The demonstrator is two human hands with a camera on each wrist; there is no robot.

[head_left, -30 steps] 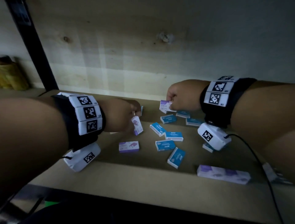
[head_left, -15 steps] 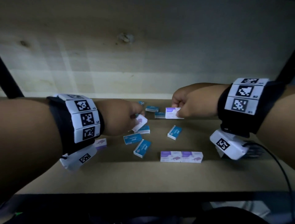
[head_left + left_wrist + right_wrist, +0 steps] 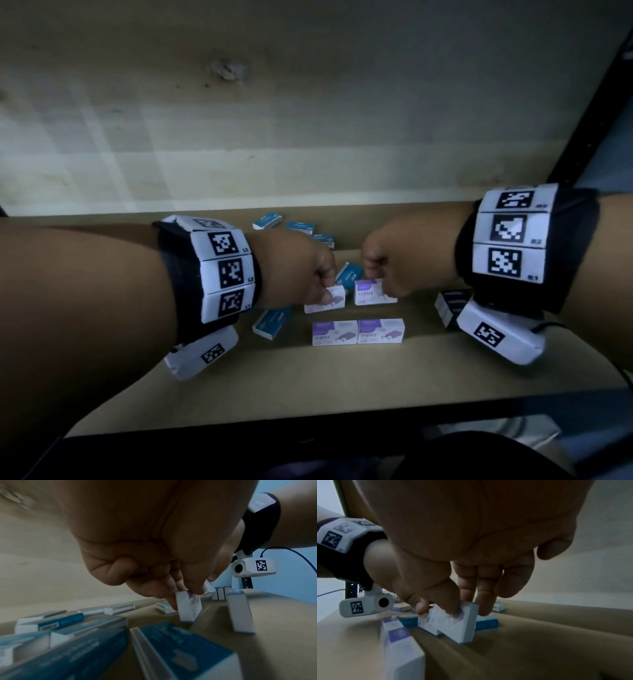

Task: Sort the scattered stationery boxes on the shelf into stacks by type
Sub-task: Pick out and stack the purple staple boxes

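Two purple-and-white staple boxes (image 3: 358, 331) lie side by side near the front of the wooden shelf (image 3: 342, 383). Just behind them my left hand (image 3: 322, 274) pinches another purple box (image 3: 325, 301) (image 3: 188, 607), which stands tilted on the shelf. My right hand (image 3: 383, 267) pinches a second purple box (image 3: 375, 292) (image 3: 460, 623) beside it, low on the shelf. Several blue boxes (image 3: 301, 228) lie scattered behind the hands. One blue box (image 3: 270, 322) lies under my left wrist, and another (image 3: 349, 274) shows between the hands.
A dark box (image 3: 450, 306) stands at the right, partly behind my right wrist camera. The wooden back wall (image 3: 274, 137) rises close behind the boxes. A black shelf post (image 3: 589, 102) runs up the right side. The shelf's front edge (image 3: 308, 425) is dark.
Both hands have carried their purple boxes down and toward each other, to just behind the front pair. The head view has swung right and moved closer.
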